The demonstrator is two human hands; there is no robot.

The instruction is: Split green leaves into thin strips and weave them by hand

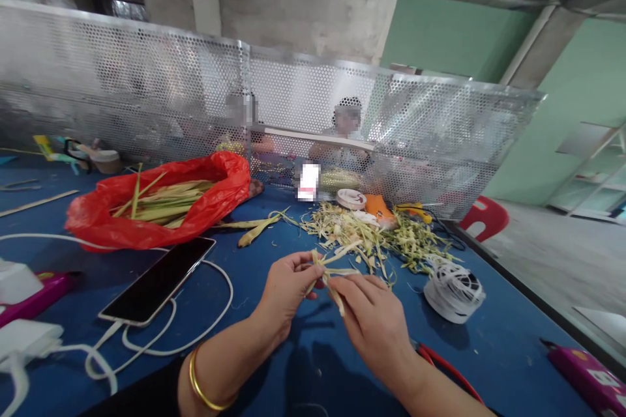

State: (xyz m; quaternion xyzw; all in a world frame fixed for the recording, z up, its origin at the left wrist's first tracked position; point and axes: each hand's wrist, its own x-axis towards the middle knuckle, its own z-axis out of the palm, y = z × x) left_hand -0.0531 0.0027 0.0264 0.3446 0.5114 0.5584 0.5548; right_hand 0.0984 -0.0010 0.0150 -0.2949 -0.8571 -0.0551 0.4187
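Observation:
Above the blue table, my left hand (288,287) pinches a pale green bundle of plant strips (337,272) between thumb and fingers. My right hand (372,306) is closed on the same bundle, close against the left. Strip ends stick out upward, to the right and down between the hands. Just beyond lies a heap of shredded leaf scraps (357,234). To the right of my right hand stands a roll of white flat strip (454,290). Farther left, long green leaves (166,202) fill a red plastic bag (229,172).
A phone (159,280) with a white cable (229,287) lies left. A perforated metal screen (147,78) borders the table's far side, with people behind it. Red-handled tool (450,371) and a purple box cutter (587,371) lie right. An orange packet (379,208) sits behind the scraps.

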